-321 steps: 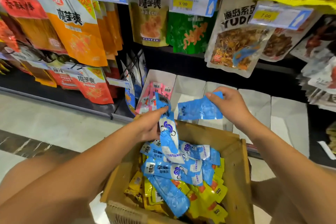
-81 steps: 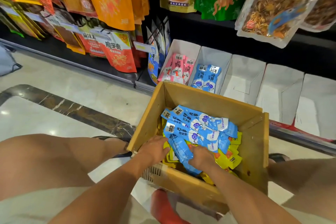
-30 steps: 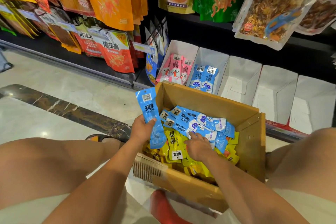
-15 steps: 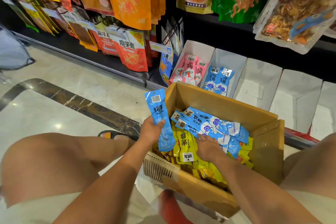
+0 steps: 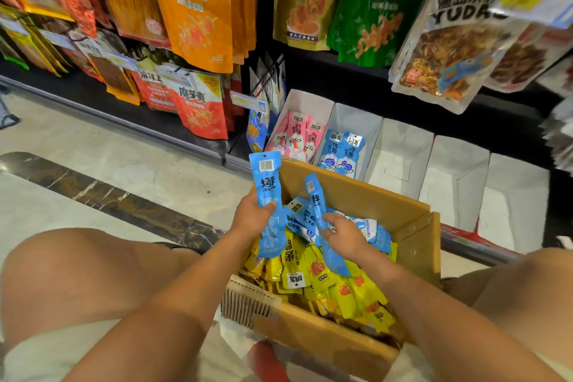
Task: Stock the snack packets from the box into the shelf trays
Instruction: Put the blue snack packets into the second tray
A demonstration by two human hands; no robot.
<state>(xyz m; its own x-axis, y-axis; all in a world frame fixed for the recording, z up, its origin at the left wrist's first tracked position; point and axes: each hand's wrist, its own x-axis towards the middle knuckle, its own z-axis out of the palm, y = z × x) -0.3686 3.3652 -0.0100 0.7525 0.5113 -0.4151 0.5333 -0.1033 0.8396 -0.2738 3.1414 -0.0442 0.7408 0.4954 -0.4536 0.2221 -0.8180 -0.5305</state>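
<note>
The cardboard box (image 5: 387,198) sits between the person's knees, just in front of the white shelf trays (image 5: 400,146), likely so each reach is short; the left hand (image 5: 251,220) grips one blue packet (image 5: 266,183) upright while the right hand (image 5: 344,236) pinches a second packet (image 5: 314,201) over the box's pile, probably gathering a bundle for the blue-stocked tray (image 5: 356,118)

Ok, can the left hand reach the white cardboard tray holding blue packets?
Probably yes. The left hand, gripping a long blue packet, is at the brown cardboard box, and the white tray stands open just past its far wall; the right hand is off to the side.
</note>
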